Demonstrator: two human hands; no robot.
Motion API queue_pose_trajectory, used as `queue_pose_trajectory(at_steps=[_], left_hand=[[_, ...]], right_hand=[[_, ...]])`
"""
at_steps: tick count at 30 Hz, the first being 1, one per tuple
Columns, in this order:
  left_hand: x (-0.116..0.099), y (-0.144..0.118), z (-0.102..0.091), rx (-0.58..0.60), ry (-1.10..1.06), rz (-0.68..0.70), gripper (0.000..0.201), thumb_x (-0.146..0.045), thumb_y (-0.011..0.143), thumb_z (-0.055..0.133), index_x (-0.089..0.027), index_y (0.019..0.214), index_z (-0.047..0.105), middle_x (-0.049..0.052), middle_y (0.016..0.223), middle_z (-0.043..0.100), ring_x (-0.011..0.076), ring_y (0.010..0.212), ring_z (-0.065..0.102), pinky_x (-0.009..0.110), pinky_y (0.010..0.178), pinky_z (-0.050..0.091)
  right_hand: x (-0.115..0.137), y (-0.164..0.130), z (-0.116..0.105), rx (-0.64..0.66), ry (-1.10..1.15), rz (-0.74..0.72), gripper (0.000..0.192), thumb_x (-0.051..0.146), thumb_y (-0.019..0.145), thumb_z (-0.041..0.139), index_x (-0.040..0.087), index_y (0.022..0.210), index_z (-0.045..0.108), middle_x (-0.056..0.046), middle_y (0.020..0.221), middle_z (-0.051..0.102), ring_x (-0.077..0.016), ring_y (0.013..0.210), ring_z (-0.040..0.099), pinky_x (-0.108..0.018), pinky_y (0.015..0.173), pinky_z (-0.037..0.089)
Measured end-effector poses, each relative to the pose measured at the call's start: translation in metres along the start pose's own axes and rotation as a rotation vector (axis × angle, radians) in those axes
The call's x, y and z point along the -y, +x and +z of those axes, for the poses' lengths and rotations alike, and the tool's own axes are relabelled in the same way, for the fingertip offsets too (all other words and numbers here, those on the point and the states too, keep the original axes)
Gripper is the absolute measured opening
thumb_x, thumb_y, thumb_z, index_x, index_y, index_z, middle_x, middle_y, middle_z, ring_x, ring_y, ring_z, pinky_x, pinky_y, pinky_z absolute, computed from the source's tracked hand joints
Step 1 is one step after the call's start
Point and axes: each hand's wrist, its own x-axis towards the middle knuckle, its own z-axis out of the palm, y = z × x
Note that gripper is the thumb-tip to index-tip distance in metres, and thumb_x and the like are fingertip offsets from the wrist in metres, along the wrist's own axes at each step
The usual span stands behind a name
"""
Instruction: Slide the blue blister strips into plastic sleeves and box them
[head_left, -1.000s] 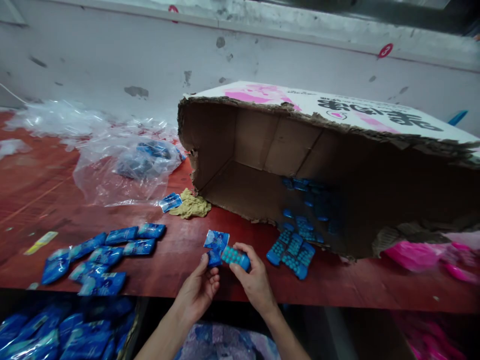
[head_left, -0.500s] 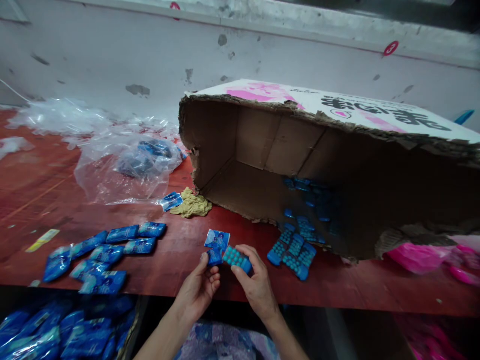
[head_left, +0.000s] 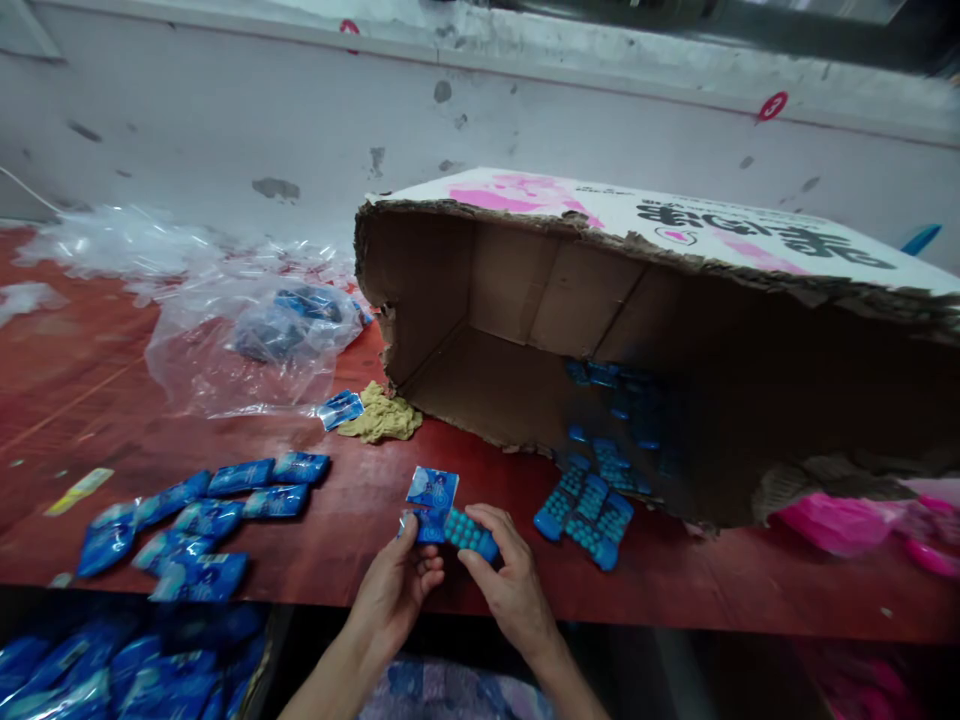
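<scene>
My left hand [head_left: 397,575] pinches a small blue printed packet [head_left: 430,526] between thumb and fingers. In my right hand [head_left: 504,570] is a blue block with rows of teal bumps [head_left: 471,534], gripped by its right end. The block's left end meets the right edge of the packet; whether it is inside cannot be made out. Just beyond lies another flat blue packet [head_left: 433,487] on the red table. To the right, several more bumpy blue blocks [head_left: 585,515] lie at the mouth of a cardboard box.
The large torn cardboard box [head_left: 517,285] lies on its side, more blocks inside. Filled blue packets [head_left: 202,515] lie at left, above a bin of similar packets [head_left: 157,675]. A clear plastic bag [head_left: 247,360], yellowish cloth [head_left: 381,415] and pink bag [head_left: 836,522] are around.
The packet in my left hand has turned to show more of its printed face. My right hand has brought the block slightly left, against it. The view has shifted slightly.
</scene>
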Motion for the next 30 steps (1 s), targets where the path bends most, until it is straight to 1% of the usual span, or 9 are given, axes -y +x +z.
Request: queue_pose_trajectory(at_steps=[4, 7, 9, 12, 15, 18, 22, 27, 30], left_hand=[[-0.0012, -0.001, 0.0011, -0.001, -0.023, -0.047, 0.022, -0.024, 0.082, 0.051, -0.009, 0.067, 0.054, 0.004, 0.049, 0.057, 0.0102, 0.041, 0.055, 0.019, 0.041, 0.049], [-0.0029, -0.0006, 0.0004, -0.005, -0.047, -0.061, 0.021, -0.023, 0.082, 0.052, -0.009, 0.067, 0.055, 0.004, 0.049, 0.057, 0.0103, 0.042, 0.056, 0.02, 0.044, 0.051], [-0.0035, -0.0002, -0.0007, 0.008, -0.037, -0.062, 0.02, -0.023, 0.082, 0.052, -0.009, 0.068, 0.055, 0.004, 0.049, 0.057, 0.0108, 0.044, 0.057, 0.02, 0.045, 0.051], [-0.0034, 0.0, -0.0019, 0.045, 0.0, -0.055, 0.021, -0.024, 0.081, 0.053, -0.008, 0.068, 0.056, 0.005, 0.05, 0.057, 0.0117, 0.045, 0.057, 0.021, 0.045, 0.051], [-0.0031, -0.0009, -0.0017, 0.071, 0.015, -0.021, 0.022, -0.024, 0.081, 0.053, -0.008, 0.066, 0.056, 0.005, 0.05, 0.057, 0.0118, 0.045, 0.057, 0.021, 0.044, 0.05], [-0.0035, -0.002, -0.0006, 0.071, 0.008, 0.004, 0.023, -0.024, 0.082, 0.052, -0.008, 0.065, 0.056, 0.005, 0.05, 0.057, 0.0114, 0.045, 0.057, 0.021, 0.045, 0.05], [-0.0048, -0.0016, 0.0002, 0.069, 0.005, 0.006, 0.024, -0.024, 0.082, 0.052, -0.009, 0.064, 0.056, 0.005, 0.049, 0.057, 0.0111, 0.045, 0.057, 0.02, 0.046, 0.051], [-0.0078, -0.0001, 0.0006, 0.156, 0.041, 0.065, 0.02, -0.027, 0.078, 0.058, -0.009, 0.068, 0.058, 0.006, 0.052, 0.06, 0.0127, 0.048, 0.059, 0.021, 0.047, 0.051], [-0.0097, 0.0004, 0.0012, 0.179, 0.061, 0.103, 0.019, -0.028, 0.074, 0.063, -0.01, 0.069, 0.058, 0.006, 0.054, 0.063, 0.0137, 0.049, 0.06, 0.021, 0.047, 0.051]], right_hand=[[-0.001, -0.0002, 0.0012, 0.023, -0.055, -0.046, 0.037, 0.01, 0.077, 0.053, 0.025, 0.111, 0.054, -0.004, 0.111, 0.059, -0.0178, 0.105, 0.053, -0.035, 0.096, 0.039], [-0.0009, -0.0016, 0.0004, 0.06, -0.095, -0.07, 0.038, 0.01, 0.078, 0.053, 0.027, 0.112, 0.054, -0.003, 0.114, 0.059, -0.0181, 0.107, 0.053, -0.039, 0.101, 0.032], [-0.0001, -0.0019, -0.0006, 0.076, -0.098, -0.073, 0.038, 0.009, 0.078, 0.052, 0.027, 0.111, 0.054, -0.003, 0.114, 0.059, -0.0183, 0.108, 0.052, -0.04, 0.102, 0.03], [0.0015, -0.0005, -0.0018, 0.065, -0.049, -0.055, 0.036, 0.008, 0.078, 0.052, 0.026, 0.109, 0.056, -0.004, 0.112, 0.059, -0.0188, 0.107, 0.052, -0.039, 0.099, 0.034], [0.0029, 0.0016, -0.0016, 0.062, 0.034, -0.009, 0.035, 0.007, 0.076, 0.054, 0.025, 0.106, 0.057, -0.004, 0.111, 0.059, -0.0175, 0.105, 0.053, -0.033, 0.094, 0.041], [0.0035, 0.0021, -0.0006, 0.059, 0.066, 0.032, 0.036, 0.006, 0.074, 0.055, 0.025, 0.105, 0.056, -0.003, 0.11, 0.058, -0.0158, 0.104, 0.053, -0.028, 0.092, 0.042], [0.0025, 0.0011, -0.0002, 0.058, 0.065, 0.024, 0.037, 0.007, 0.074, 0.055, 0.024, 0.107, 0.057, -0.004, 0.112, 0.057, -0.0168, 0.106, 0.052, -0.03, 0.095, 0.04], [0.0006, 0.0017, -0.0005, 0.05, 0.102, 0.032, 0.036, 0.008, 0.074, 0.056, 0.023, 0.106, 0.058, -0.004, 0.111, 0.058, -0.0174, 0.105, 0.054, -0.03, 0.094, 0.042], [-0.0001, 0.0025, 0.0007, 0.035, 0.124, 0.048, 0.034, 0.009, 0.073, 0.058, 0.023, 0.104, 0.058, -0.005, 0.11, 0.059, -0.018, 0.103, 0.055, -0.03, 0.092, 0.043]])
